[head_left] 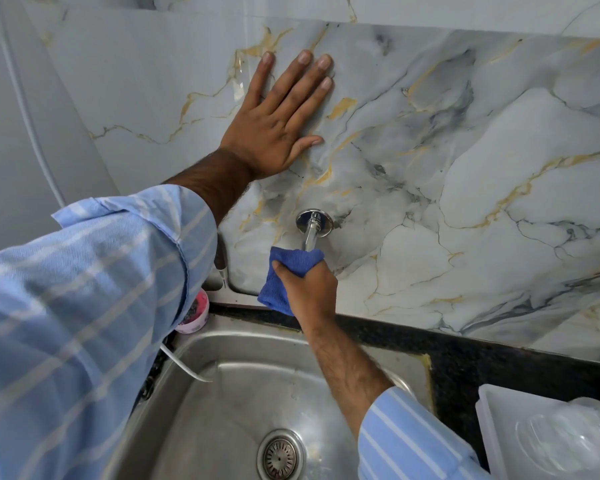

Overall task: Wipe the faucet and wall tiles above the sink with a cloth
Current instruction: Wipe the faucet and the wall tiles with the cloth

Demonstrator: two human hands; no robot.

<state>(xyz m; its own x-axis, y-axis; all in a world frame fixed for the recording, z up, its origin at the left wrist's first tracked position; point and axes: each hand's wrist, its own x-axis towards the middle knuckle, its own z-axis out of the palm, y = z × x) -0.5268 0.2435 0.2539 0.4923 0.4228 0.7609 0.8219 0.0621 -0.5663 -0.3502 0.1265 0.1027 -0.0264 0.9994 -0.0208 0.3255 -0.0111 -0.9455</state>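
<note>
My right hand [309, 285] is closed around a blue folded cloth [284, 275], wrapped on the shiny metal faucet pipe [311, 233]. Above the faucet, my left hand [278, 123] lies flat, fingers spread, on the grey marble wall tiles [465, 168]

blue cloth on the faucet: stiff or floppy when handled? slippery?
Likely floppy: the blue cloth bunches in the right hand and droops below it. Probably grippy, given its ribbed weave. Seems light, held by one hand over the faucet.
</note>
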